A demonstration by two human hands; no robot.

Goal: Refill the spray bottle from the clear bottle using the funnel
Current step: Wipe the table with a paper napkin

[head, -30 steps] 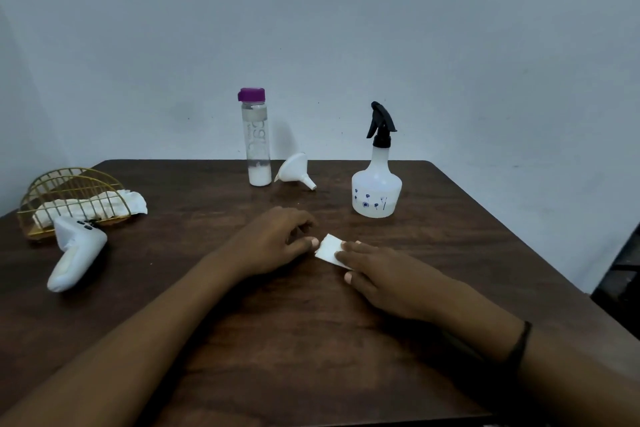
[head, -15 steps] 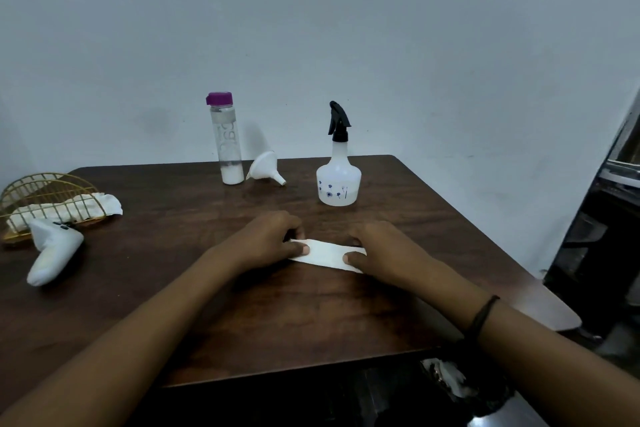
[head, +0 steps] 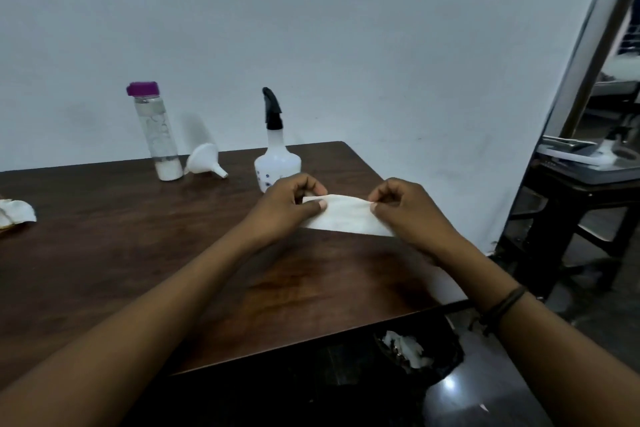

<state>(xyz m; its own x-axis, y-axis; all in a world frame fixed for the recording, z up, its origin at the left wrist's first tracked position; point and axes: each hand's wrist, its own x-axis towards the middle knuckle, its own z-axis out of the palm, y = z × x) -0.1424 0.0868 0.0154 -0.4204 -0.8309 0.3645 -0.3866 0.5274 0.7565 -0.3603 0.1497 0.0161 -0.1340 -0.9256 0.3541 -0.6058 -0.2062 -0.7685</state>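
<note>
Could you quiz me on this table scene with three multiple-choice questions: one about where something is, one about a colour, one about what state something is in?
1. Where does the funnel lie?
A. Between the clear bottle and the spray bottle
B. In the bin under the table
C. On the spray bottle's neck

2. What colour is the clear bottle's cap?
A. Green
B. Purple
C. Orange

3. What is the white tissue doing?
A. Lying alone
B. Covering the funnel
C. Held by the left hand and right hand

Answers: 1 A, it lies on its side between them. 2 B, the cap is purple. 3 C, each hand pinches one end.
</note>
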